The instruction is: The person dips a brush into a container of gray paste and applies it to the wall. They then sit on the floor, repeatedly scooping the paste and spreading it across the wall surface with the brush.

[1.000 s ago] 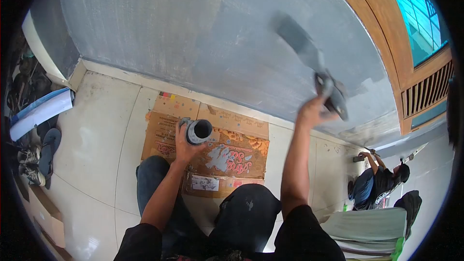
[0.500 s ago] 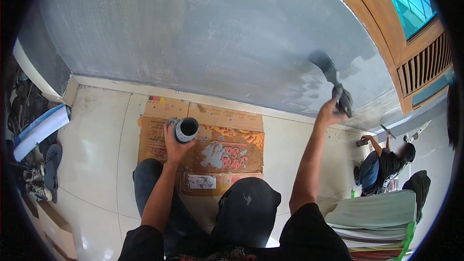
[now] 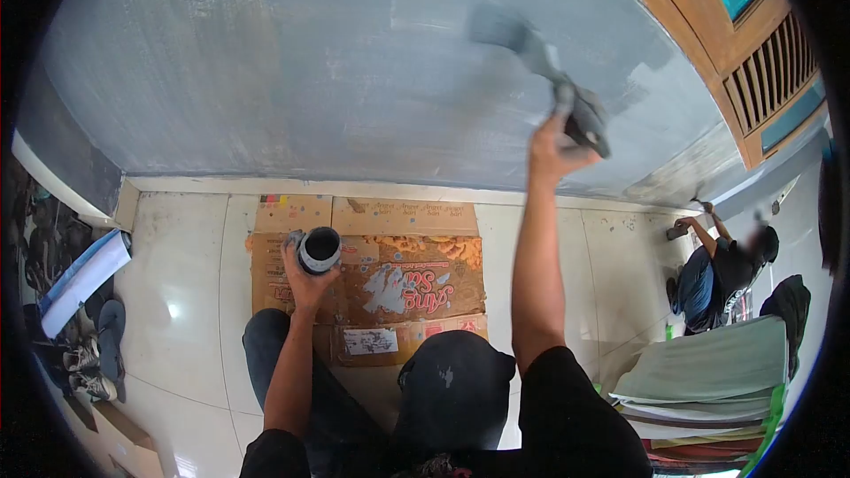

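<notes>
My right hand [image 3: 551, 152] is closed around the handle of a wide paintbrush [image 3: 537, 55], raised in front of the grey wall [image 3: 336, 97]. Its dark bristles point up and to the left, overlap the wall in this view and are smeared by motion. Lower left, my left hand [image 3: 307, 283] wraps round a small paint cup [image 3: 324, 266] with a whitish rim and dark contents. The cup is held upright over a flattened cardboard box [image 3: 456, 301], which lies between my knees and the wall and carries grey paint smears.
Wooden trim with a louvred vent [image 3: 772, 71] borders the wall at the upper right. A person [image 3: 722, 257] crouches by the wall at the right. Hanging cloths [image 3: 708, 358] stand at the lower right. Shoes [image 3: 93, 372] and a cardboard box [image 3: 115, 438] sit at the left.
My right hand has swept the brush up and left across the wall. My left hand and the cup have shifted slightly left and down in view. The camera view has tilted a little.
</notes>
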Demonstrator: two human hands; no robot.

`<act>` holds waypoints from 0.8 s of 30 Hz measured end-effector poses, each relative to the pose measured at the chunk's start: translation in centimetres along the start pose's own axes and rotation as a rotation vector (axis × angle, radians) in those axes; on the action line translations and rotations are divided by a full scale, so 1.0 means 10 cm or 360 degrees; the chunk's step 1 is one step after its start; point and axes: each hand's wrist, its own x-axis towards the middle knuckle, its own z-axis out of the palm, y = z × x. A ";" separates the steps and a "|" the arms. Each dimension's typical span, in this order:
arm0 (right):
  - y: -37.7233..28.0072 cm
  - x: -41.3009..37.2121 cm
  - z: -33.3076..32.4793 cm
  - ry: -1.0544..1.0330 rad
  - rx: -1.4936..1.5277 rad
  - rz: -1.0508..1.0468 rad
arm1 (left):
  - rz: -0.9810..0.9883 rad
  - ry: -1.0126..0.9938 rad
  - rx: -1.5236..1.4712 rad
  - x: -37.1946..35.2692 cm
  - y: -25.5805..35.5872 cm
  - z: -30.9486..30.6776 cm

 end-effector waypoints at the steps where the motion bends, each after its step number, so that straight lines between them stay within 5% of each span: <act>1: 0.15 0.10 -0.20 0.0048 -0.0101 -0.0078 | 0.0002 -0.0008 0.0001 0.00 0.00 0.00; 8: 0.58 0.52 -1.30 0.0314 -0.0117 0.0145 | -0.0053 -0.0023 -0.0041 -0.04 -0.03 0.08; 18: 0.25 0.77 -0.35 -0.0046 0.0300 -0.0027 | -0.0073 0.0020 -0.0025 -0.12 -0.32 0.13; 24: 1.08 1.11 -1.40 0.0268 -0.0354 -0.0148 | 0.0104 0.0011 0.0226 -0.09 -0.22 0.09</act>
